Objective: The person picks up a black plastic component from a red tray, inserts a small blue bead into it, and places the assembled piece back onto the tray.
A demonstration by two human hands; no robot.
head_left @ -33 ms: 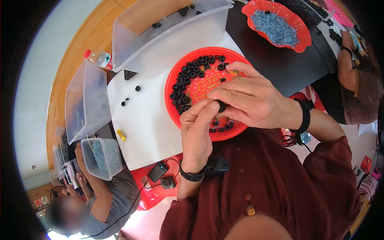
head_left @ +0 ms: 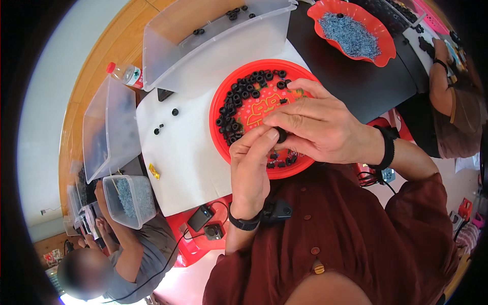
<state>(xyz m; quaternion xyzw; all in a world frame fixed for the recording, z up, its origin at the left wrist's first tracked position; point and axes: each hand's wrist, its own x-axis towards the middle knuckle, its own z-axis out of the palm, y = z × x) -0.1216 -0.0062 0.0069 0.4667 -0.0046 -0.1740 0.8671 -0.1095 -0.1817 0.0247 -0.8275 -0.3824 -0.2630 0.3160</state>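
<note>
Both my hands meet over the lower right half of a red round tray (head_left: 215,104). Between the fingertips sits a small round black piece (head_left: 280,135); much of it is hidden by the fingers. My left hand (head_left: 251,165) pinches it with thumb and index finger. From the other side, my right hand (head_left: 333,122) is closed on the same piece, its thumb underneath. Several black ring-shaped pieces (head_left: 231,101) line the tray's left and upper side. A few smaller black bits (head_left: 277,165) lie along its lower edge, below the hands.
Clear plastic bins (head_left: 223,58) stand behind and left, beside a bottle (head_left: 124,75). Loose black pieces (head_left: 175,112) and a yellow wrapper (head_left: 154,172) lie on the white table cover. A red scalloped bowl (head_left: 387,51) holds blue-grey granules. Co-workers sit at left and right.
</note>
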